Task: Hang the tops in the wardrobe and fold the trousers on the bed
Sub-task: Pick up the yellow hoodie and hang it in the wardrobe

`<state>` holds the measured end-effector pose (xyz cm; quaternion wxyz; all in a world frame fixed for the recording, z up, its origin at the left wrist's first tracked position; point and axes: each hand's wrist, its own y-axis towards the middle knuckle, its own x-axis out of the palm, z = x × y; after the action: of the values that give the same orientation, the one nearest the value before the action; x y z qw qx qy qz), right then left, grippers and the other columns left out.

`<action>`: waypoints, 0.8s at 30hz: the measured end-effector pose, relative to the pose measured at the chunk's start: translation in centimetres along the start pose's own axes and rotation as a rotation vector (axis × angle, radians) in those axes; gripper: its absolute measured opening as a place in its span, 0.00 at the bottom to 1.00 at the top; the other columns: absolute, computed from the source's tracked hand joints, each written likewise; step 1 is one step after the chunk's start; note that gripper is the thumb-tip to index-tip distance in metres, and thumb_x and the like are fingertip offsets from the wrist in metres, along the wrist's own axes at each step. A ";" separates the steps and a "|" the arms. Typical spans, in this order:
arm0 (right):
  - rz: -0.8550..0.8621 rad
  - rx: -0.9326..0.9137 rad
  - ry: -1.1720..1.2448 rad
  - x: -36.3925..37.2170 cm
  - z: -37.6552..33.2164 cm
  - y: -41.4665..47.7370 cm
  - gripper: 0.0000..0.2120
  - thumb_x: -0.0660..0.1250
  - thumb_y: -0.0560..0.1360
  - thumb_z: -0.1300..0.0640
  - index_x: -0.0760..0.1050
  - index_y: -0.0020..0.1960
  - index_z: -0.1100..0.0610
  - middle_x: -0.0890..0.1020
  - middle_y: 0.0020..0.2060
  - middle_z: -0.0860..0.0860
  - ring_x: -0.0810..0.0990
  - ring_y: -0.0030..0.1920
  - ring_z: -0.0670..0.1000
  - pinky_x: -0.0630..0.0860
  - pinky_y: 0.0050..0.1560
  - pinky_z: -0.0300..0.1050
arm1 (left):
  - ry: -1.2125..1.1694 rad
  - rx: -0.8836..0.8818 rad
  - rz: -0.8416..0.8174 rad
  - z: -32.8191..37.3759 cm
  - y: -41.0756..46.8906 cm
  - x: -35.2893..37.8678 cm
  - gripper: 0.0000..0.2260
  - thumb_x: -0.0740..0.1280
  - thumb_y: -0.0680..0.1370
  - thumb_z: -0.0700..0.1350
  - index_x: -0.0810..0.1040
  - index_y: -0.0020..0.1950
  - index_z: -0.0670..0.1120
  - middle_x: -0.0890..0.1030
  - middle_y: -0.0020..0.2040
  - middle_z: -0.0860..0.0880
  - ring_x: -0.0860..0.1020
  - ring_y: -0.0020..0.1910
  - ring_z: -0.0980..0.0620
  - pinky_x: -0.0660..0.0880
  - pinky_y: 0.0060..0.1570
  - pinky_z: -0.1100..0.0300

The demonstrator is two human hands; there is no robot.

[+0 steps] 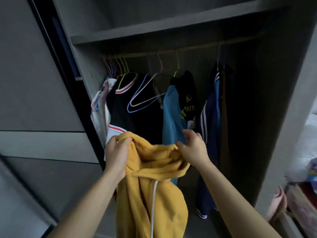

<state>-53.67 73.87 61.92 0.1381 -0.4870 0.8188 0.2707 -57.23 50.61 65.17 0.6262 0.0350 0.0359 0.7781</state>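
Yellow fleece hoodie (pixel 151 194), thick and floppy, hangs before the open wardrobe (pixel 154 31), our left hand (pixel 116 152) bunching one side of its neck opening and our right hand (pixel 193 148) pinching the other, and we judge it soft, fairly heavy, best gripped at the shoulder seams.

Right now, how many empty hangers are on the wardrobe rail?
2: a blue hanger and a pink hanger, hanging together on the rail between the black top and the blue-sleeved top. The bunched hooks at the left may hide more.
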 end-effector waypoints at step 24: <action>0.313 0.083 0.385 16.7 -14.4 26.7 0.18 0.60 0.77 0.62 0.74 0.66 0.55 0.81 0.55 0.56 0.80 0.56 0.56 0.77 0.60 0.56 | 0.074 0.058 -0.285 -3.6 25.7 0.3 0.12 0.68 0.62 0.60 0.79 0.41 0.56 0.83 0.36 0.48 0.83 0.40 0.44 0.81 0.43 0.41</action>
<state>-84.59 63.58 73.74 -0.0440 -0.3906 0.9060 0.1570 -82.59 45.38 64.12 0.7273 0.0190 0.0860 0.6806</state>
